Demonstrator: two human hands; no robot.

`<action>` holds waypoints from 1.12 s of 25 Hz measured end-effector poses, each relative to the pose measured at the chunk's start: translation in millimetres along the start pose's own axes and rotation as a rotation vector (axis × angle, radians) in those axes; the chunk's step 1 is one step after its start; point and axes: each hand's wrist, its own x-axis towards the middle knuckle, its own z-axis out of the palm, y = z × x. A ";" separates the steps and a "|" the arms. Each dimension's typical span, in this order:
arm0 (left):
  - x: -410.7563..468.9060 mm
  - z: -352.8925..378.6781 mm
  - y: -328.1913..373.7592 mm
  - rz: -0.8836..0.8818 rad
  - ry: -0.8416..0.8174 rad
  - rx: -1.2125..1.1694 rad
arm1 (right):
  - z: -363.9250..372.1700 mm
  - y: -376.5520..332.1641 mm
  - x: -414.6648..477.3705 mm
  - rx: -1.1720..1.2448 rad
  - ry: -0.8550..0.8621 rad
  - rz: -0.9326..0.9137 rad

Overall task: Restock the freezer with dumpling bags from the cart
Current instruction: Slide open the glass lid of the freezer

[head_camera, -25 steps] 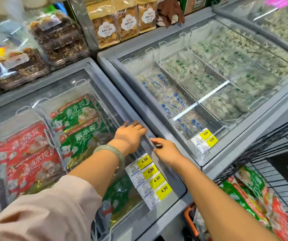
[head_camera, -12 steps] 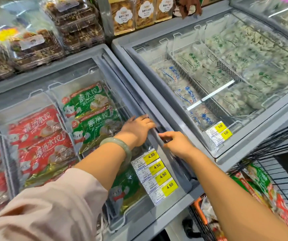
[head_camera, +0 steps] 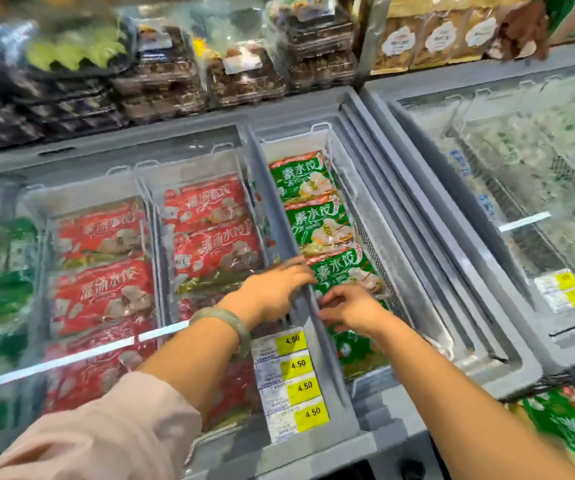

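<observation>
The grey-framed sliding glass freezer lid (head_camera: 300, 341) stands slid to the left, leaving the right compartment uncovered. Three green dumpling bags (head_camera: 317, 223) lie in a row in that open bay. My left hand (head_camera: 275, 289), with a green bangle on the wrist, presses on the lid's right frame with fairly straight fingers. My right hand (head_camera: 352, 308) is just right of it, over the open bay, with fingers curled against the lid's edge. More green dumpling bags (head_camera: 563, 427) lie in the cart at the bottom right.
Red dumpling bags (head_camera: 210, 230) fill the bays under the glass to the left. Yellow 4.50 price labels (head_camera: 296, 386) are stuck on the lid. A second closed freezer (head_camera: 528, 202) stands to the right. Packaged goods (head_camera: 244, 71) line the shelf behind.
The lid has slid left under both hands, uncovering the green dumpling bay. The view has swung left, so the right freezer sits further to the side.
</observation>
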 end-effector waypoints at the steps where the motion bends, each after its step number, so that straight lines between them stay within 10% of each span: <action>1: -19.3 6.6 -15.2 -0.026 0.046 -0.021 | 21.2 -8.1 0.6 -0.045 -0.018 -0.017; 14: -241.1 61.1 -169.1 -0.320 0.176 -0.001 | 259.8 -89.8 12.5 -0.793 -0.280 -0.063; 21: -335.3 74.4 -229.2 -0.428 0.244 0.066 | 366.5 -136.2 1.7 -0.792 -0.363 -0.388; 28: -405.2 83.9 -270.0 -0.538 0.285 -0.001 | 451.1 -143.6 3.6 -0.923 -0.460 -0.337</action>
